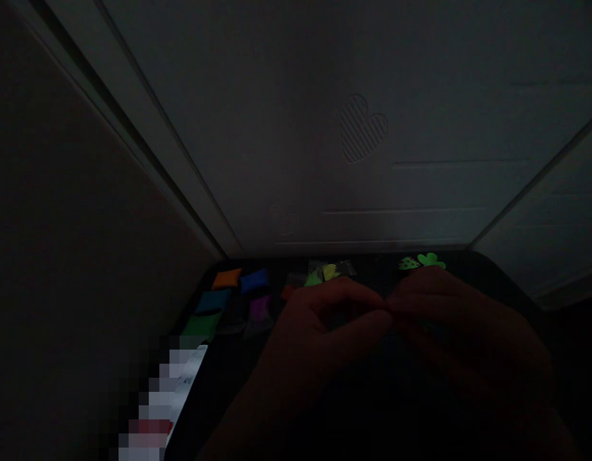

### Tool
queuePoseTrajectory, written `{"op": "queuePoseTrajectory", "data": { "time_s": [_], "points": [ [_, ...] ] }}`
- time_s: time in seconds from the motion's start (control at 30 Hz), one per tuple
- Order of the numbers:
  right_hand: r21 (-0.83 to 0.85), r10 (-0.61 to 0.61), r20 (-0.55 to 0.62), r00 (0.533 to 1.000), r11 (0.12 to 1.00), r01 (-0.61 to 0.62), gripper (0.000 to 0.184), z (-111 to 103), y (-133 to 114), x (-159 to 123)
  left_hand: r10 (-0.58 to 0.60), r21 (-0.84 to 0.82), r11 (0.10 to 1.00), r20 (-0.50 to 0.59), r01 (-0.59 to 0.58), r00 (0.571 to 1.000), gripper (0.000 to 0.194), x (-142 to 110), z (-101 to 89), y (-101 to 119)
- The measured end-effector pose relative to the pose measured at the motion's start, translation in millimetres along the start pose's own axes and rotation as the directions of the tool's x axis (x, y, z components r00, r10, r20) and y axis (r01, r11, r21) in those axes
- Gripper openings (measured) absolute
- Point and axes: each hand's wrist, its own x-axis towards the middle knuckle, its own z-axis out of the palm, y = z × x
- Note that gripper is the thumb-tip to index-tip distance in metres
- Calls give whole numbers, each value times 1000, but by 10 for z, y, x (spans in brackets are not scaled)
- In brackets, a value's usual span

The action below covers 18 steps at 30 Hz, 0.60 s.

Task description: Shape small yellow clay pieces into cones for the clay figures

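Observation:
My left hand (pixel 319 326) and my right hand (pixel 473 326) meet fingertip to fingertip over the dark table (pixel 372 410). On the left, thumb and index finger are pinched together; the right fingers close against them. Whatever lies between the tips is too small and dark to name. Behind my right hand are a green clover-like shape (pixel 431 260) and a green spotted piece (pixel 409 263). Beyond my left hand lie a clear packet with yellow stuff (pixel 331 271) and a light green piece (pixel 313 278). An orange-red piece (pixel 288 292) is partly hidden by that hand.
At the table's left are small packets: orange (pixel 227 279), blue (pixel 254 280), teal (pixel 213 300), green (pixel 203 324) and purple (pixel 260 308). A bright screen or sheet (pixel 189 384), partly pixelated, stands at lower left. A pale panel with embossed hearts (pixel 363 131) rises behind the table.

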Motion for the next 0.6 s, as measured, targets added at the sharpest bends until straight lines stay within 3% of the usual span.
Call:
{"op": "queuePoseTrajectory", "data": {
  "time_s": [0.23, 0.6],
  "points": [
    [10, 20, -24, 1000, 1000, -20, 27, 2, -8, -18, 31, -79, 997, 39, -27, 999, 6, 11, -14, -30],
    [17, 13, -17, 1000, 1000, -13, 32, 55, 16, -13, 29, -34, 999, -37, -30, 999, 5, 1, 30, -18]
  ]
}}
